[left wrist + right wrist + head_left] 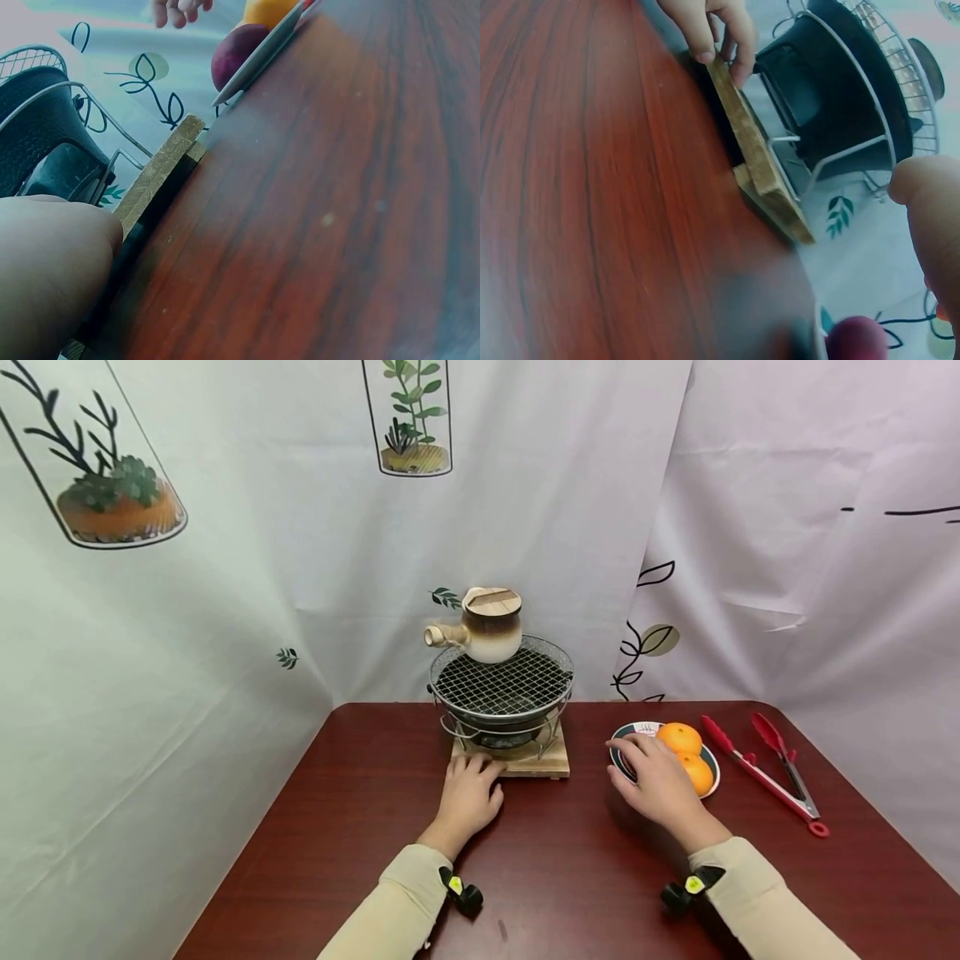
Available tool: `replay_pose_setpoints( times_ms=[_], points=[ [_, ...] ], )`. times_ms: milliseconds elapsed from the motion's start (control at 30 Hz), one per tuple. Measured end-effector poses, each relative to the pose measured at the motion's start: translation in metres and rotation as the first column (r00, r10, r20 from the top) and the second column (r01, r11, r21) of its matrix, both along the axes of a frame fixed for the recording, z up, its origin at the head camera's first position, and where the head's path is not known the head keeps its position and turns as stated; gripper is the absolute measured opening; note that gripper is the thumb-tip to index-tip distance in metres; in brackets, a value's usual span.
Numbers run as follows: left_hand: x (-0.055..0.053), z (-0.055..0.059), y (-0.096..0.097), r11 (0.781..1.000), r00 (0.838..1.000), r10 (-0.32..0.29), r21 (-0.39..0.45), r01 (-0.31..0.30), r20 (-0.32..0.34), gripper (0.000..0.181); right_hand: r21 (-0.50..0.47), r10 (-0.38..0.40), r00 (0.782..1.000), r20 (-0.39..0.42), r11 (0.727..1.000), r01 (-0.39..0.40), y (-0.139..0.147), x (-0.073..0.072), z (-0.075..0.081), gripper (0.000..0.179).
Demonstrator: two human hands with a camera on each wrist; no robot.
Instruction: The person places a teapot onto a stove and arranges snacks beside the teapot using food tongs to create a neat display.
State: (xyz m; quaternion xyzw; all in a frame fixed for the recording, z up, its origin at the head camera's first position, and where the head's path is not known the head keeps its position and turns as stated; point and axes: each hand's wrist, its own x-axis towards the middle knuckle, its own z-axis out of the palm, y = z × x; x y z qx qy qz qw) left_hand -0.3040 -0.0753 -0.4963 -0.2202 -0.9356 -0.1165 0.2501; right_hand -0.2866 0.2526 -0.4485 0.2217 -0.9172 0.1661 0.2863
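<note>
My left hand (471,793) is at the front left edge of a square wooden board (551,767). In the right wrist view its fingers (742,56) lie over that edge, with the thumb on the front side. On the board stands a round tabletop grill (525,693) with a wire mesh top. My right hand (660,781) hovers over the left side of a plate (626,729), fingers spread and holding nothing. Two oranges (680,738) and a dark red round fruit (238,56) sit on that plate; the red fruit is hidden by the hand in the head view.
A small clay pot (492,639) with a wooden lid and side handle stands on the grill's back left. Red-tipped tongs (772,785) lie at the right of the dark red table (570,860). White printed cloth (555,510) hangs behind and beside it.
</note>
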Motion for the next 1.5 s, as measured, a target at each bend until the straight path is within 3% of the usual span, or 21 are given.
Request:
replay_pose_setpoints(
  times_ms=[333, 733, 1133, 1500],
  points=[
    [-0.001, 0.0, -0.002, 1.0, 1.0, 0.001, -0.012, -0.001, -0.014, 0.034, 0.026, -0.049, 0.997, -0.065, 0.998, 0.051, 0.036, 0.012, 0.02, 0.043],
    [0.0, -0.001, -0.004, 1.0, 0.999, 0.003, -0.025, -0.004, -0.032, 0.034, 0.021, -0.173, 0.984, -0.037, 0.985, 0.173, 0.095, 0.013, 0.02, 0.043],
    [-0.002, -0.004, -0.002, 0.999, 1.0, 0.004, -0.032, -0.005, -0.03, 0.035, 0.002, -0.321, 0.937, 0.138, 0.946, 0.324, 0.145, 0.013, 0.002, 0.038],
    [-0.003, -0.002, -0.002, 0.999, 1.0, 0.005, -0.041, -0.006, -0.025, 0.035, -0.022, -0.386, 0.9, 0.201, 0.917, 0.398, 0.168, 0.012, 0.0, 0.058]
  ],
)
